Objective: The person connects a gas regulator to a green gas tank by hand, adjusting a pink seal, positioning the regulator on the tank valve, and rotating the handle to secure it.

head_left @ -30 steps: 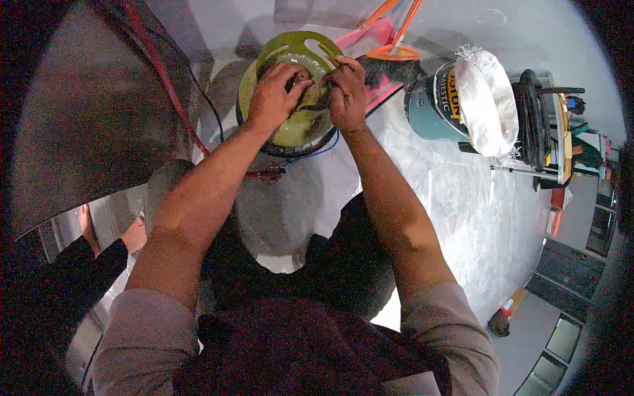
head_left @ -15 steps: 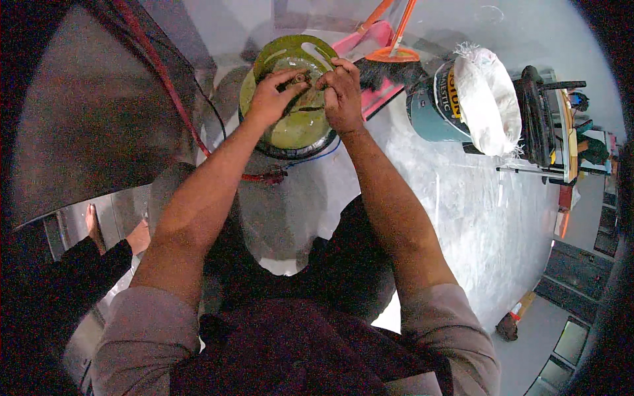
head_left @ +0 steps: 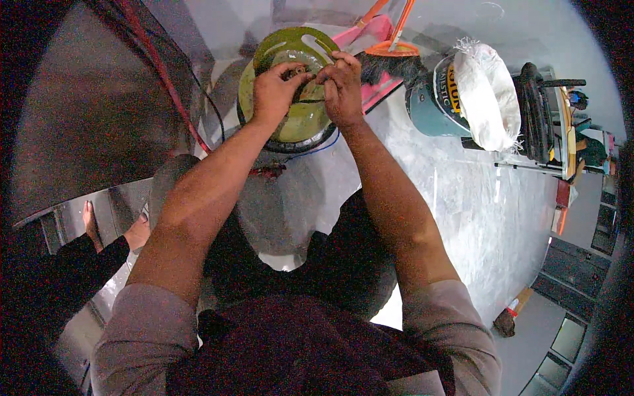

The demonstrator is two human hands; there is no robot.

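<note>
A round yellow-green disc point(head_left: 284, 41) with pale slots is tilted up over a round yellow-green body point(head_left: 294, 135) with a dark lower rim. My right hand point(head_left: 343, 89) is at the disc's right edge, thumb and fingers pinched on it. From the left my left hand point(head_left: 272, 96) reaches in, its fingers bent and pressed together by a small brownish round part point(head_left: 300, 70) near the disc's middle. Whatever its fingertips hold is too small to make out. The fingertips of both hands are close together. A blue wire point(head_left: 317, 150) runs along the body's base.
A red cable point(head_left: 165, 79) hangs beside a dark panel at left, with another person's feet point(head_left: 135, 234) below. An orange-handled broom point(head_left: 393, 49) and pink dustpan point(head_left: 380, 86) stand behind. To the right is a teal bucket point(head_left: 426, 109) with a white sack point(head_left: 489, 99).
My left hand has shifted right, its fingertips nearer my right hand's. The disc sits slightly higher in the picture. My right hand has barely moved.
</note>
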